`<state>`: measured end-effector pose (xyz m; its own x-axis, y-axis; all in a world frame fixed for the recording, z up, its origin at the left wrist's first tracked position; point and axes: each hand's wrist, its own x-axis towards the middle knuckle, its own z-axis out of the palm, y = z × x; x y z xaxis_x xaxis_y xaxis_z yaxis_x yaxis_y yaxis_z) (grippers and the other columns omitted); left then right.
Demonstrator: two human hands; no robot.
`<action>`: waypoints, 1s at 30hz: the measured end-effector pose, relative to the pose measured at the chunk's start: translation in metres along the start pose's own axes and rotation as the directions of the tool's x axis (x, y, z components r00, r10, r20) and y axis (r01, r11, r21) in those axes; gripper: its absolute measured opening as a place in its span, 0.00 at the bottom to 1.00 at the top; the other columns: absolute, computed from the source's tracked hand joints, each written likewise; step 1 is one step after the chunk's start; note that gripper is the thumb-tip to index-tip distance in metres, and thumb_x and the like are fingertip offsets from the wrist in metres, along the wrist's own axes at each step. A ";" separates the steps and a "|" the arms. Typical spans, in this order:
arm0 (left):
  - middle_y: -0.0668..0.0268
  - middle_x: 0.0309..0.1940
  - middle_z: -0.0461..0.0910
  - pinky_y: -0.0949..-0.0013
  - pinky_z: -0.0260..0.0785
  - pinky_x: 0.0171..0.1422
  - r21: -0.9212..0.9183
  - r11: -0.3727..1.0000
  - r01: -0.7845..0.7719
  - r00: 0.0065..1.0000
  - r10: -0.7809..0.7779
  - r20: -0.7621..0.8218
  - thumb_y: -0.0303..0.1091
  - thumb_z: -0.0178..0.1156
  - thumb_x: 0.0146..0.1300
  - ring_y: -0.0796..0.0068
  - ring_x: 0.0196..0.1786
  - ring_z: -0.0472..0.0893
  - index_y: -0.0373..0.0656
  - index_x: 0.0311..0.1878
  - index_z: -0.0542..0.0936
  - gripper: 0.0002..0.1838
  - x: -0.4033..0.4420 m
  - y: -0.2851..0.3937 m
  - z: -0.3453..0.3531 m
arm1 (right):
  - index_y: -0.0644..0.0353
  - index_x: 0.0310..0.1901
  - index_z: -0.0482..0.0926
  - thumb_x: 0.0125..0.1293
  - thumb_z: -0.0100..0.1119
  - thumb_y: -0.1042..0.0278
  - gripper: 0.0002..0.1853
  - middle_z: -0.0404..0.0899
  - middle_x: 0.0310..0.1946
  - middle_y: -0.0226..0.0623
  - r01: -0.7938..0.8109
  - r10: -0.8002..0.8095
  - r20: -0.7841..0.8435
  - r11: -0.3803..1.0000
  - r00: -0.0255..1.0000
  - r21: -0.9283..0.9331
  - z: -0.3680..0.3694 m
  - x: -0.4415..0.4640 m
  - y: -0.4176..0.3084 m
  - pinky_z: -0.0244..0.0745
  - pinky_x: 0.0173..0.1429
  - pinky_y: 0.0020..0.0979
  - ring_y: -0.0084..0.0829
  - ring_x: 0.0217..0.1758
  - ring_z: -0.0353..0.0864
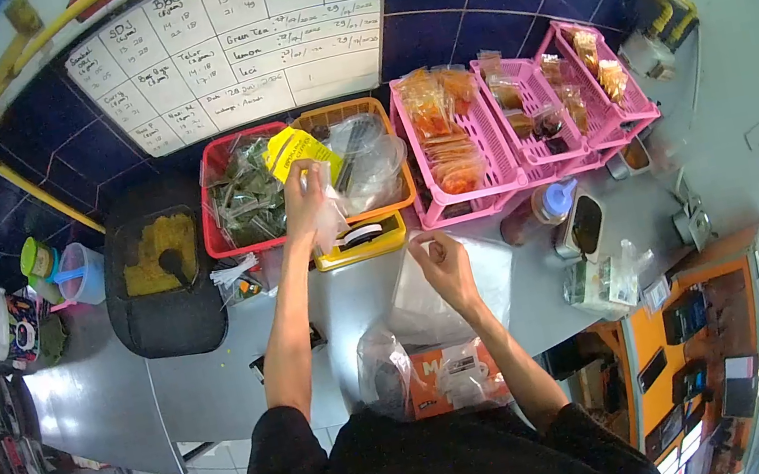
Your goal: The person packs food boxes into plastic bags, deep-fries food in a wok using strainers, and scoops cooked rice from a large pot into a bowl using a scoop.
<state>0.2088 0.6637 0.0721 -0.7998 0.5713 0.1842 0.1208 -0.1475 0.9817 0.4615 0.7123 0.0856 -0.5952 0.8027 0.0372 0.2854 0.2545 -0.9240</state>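
My left hand [306, 199] is closed on a crumpled clear plastic bag [331, 223], in front of the baskets. Just above those fingers, a yellow printed packet [291, 151] lies across the red basket [210, 206] and the orange basket [408, 176]. My right hand [447, 271] is curled in a pinch at the upper edge of flat clear plastic bags [416, 300] on the steel counter. Nearer my body, an orange printed pack [437, 391] sits among clear wrapping. Inside the yellow tray [332, 257] is a roll of tape [362, 235].
Pink baskets [486, 206] with sauce packets stand at right, near a blue-capped bottle [556, 199] and a metal container [583, 226]. A black pan [168, 330] with yellow food and a dark ladle [173, 265] is at left. Behind hangs a whiteboard [311, 76].
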 end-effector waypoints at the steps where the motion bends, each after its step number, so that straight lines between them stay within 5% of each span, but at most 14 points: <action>1: 0.74 0.29 0.70 0.72 0.63 0.39 -0.180 0.958 0.224 0.974 -0.215 0.065 0.40 0.52 0.72 0.82 0.33 0.68 0.42 0.38 0.73 0.11 -0.017 0.029 0.005 | 0.61 0.44 0.79 0.66 0.57 0.68 0.08 0.59 0.15 0.22 0.002 -0.006 0.030 0.990 1.000 0.140 0.001 -0.001 0.000 0.54 0.22 0.28 0.18 0.16 0.58; 5: 0.72 0.31 0.73 0.73 0.64 0.39 -0.492 0.781 0.384 0.903 -0.205 0.379 0.44 0.55 0.70 0.81 0.34 0.70 0.41 0.42 0.75 0.14 -0.082 0.049 0.007 | 0.53 0.48 0.72 0.71 0.47 0.61 0.10 0.52 0.20 0.20 -0.239 0.176 0.168 0.570 0.970 0.786 -0.011 -0.018 -0.045 0.47 0.24 0.22 0.15 0.18 0.49; 7: 0.71 0.34 0.75 0.74 0.65 0.37 -0.250 0.968 -0.034 0.962 0.100 0.255 0.47 0.57 0.69 0.81 0.33 0.72 0.40 0.46 0.76 0.18 -0.128 0.099 0.031 | 0.50 0.45 0.71 0.70 0.45 0.60 0.08 0.51 0.21 0.20 -0.161 0.113 0.133 0.303 0.985 0.939 -0.025 -0.027 -0.069 0.45 0.25 0.20 0.16 0.18 0.48; 10: 0.73 0.23 0.71 0.73 0.62 0.32 0.123 0.987 -0.099 0.902 0.037 0.431 0.48 0.55 0.69 0.81 0.27 0.68 0.38 0.40 0.77 0.19 -0.180 0.150 0.045 | 0.53 0.42 0.70 0.71 0.45 0.63 0.06 0.49 0.19 0.19 -0.104 0.132 0.073 0.243 0.989 0.964 -0.048 -0.044 -0.089 0.43 0.24 0.22 0.15 0.17 0.45; 12: 0.73 0.20 0.69 0.72 0.58 0.30 0.087 0.995 -0.041 0.927 0.006 0.374 0.47 0.54 0.69 0.82 0.26 0.66 0.38 0.33 0.75 0.19 -0.199 0.127 0.034 | 0.54 0.41 0.71 0.71 0.47 0.64 0.06 0.52 0.18 0.18 -0.028 0.057 -0.003 0.534 0.998 0.845 -0.072 -0.067 -0.096 0.45 0.23 0.23 0.15 0.18 0.48; 14: 0.72 0.16 0.64 0.68 0.50 0.25 0.040 0.992 0.116 0.987 -0.120 0.109 0.43 0.51 0.72 0.82 0.22 0.62 0.39 0.18 0.67 0.25 -0.216 0.139 0.030 | 0.58 0.41 0.75 0.66 0.58 0.66 0.06 0.65 0.17 0.26 0.164 -0.154 -0.227 0.986 0.962 0.027 -0.092 -0.101 -0.099 0.58 0.22 0.26 0.20 0.17 0.61; 16: 0.73 0.15 0.68 0.67 0.55 0.25 0.316 0.946 -0.075 0.955 0.160 -0.251 0.47 0.40 0.75 0.78 0.19 0.65 0.45 0.19 0.67 0.27 -0.222 0.143 0.026 | 0.60 0.42 0.75 0.61 0.66 0.58 0.16 0.72 0.18 0.34 0.166 -0.162 0.042 0.923 0.986 -0.346 -0.099 -0.144 -0.107 0.70 0.27 0.32 0.29 0.20 0.74; 17: 0.69 0.20 0.73 0.66 0.65 0.31 -0.289 0.931 0.222 0.958 -0.264 -0.112 0.51 0.37 0.75 0.73 0.23 0.71 0.48 0.21 0.68 0.27 -0.224 0.120 -0.007 | 0.60 0.45 0.74 0.57 0.70 0.49 0.25 0.79 0.24 0.42 0.248 -0.238 0.072 0.898 0.969 -0.363 -0.084 -0.160 -0.080 0.77 0.33 0.38 0.40 0.27 0.82; 18: 0.64 0.27 0.76 0.64 0.72 0.36 -0.747 0.659 0.086 0.959 -0.259 -0.119 0.54 0.36 0.75 0.71 0.29 0.75 0.48 0.28 0.70 0.25 -0.232 0.162 0.016 | 0.61 0.48 0.72 0.55 0.70 0.46 0.29 0.80 0.29 0.45 0.263 -0.191 0.193 0.831 0.962 -0.490 -0.075 -0.172 -0.065 0.77 0.35 0.42 0.45 0.31 0.83; 19: 0.61 0.31 0.77 0.62 0.75 0.37 -0.866 0.488 0.111 0.993 -0.016 0.119 0.58 0.37 0.73 0.70 0.34 0.77 0.48 0.33 0.71 0.25 -0.228 0.150 -0.011 | 0.62 0.49 0.71 0.55 0.69 0.47 0.30 0.81 0.30 0.46 0.288 -0.193 0.224 0.783 0.955 -0.552 -0.066 -0.178 -0.048 0.78 0.35 0.41 0.45 0.31 0.83; 20: 0.62 0.32 0.77 0.59 0.76 0.41 -0.697 0.716 0.032 0.972 -0.184 -0.144 0.58 0.41 0.72 0.69 0.36 0.78 0.48 0.37 0.71 0.23 -0.237 0.168 -0.010 | 0.63 0.50 0.70 0.55 0.69 0.48 0.31 0.81 0.31 0.47 0.317 -0.195 0.260 0.726 0.946 -0.611 -0.062 -0.183 -0.033 0.78 0.35 0.40 0.46 0.32 0.83; 24: 0.58 0.34 0.76 0.57 0.75 0.43 -0.485 0.805 -0.340 0.934 0.231 -0.272 0.50 0.44 0.70 0.64 0.36 0.77 0.45 0.38 0.72 0.18 -0.265 0.204 -0.002 | 0.63 0.48 0.72 0.56 0.67 0.59 0.23 0.80 0.28 0.46 0.287 -0.244 0.155 0.743 0.957 -0.605 -0.073 -0.178 0.003 0.77 0.34 0.41 0.46 0.32 0.84; 26: 0.57 0.35 0.76 0.56 0.74 0.45 -0.464 0.686 -0.561 0.815 0.554 -0.167 0.46 0.46 0.70 0.62 0.36 0.77 0.43 0.39 0.72 0.15 -0.277 0.213 0.014 | 0.64 0.45 0.74 0.57 0.62 0.70 0.15 0.79 0.22 0.45 -0.024 0.020 -0.018 0.967 1.000 -0.253 -0.094 -0.175 -0.011 0.74 0.30 0.39 0.46 0.26 0.81; 30: 0.53 0.38 0.75 0.54 0.73 0.47 -0.273 0.657 -0.703 0.614 0.754 0.234 0.39 0.50 0.68 0.56 0.35 0.76 0.40 0.40 0.72 0.11 -0.283 0.139 0.100 | 0.66 0.30 0.76 0.66 0.57 0.71 0.09 0.68 0.15 0.23 -0.202 0.246 -0.162 0.947 0.956 0.249 -0.139 -0.171 -0.014 0.57 0.22 0.26 0.21 0.16 0.64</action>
<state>0.5111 0.5622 0.1615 -0.2624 0.4282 0.8647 0.4806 -0.7191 0.5019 0.6638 0.6469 0.1452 -0.3766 0.9172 -0.1301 0.2037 -0.0550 -0.9775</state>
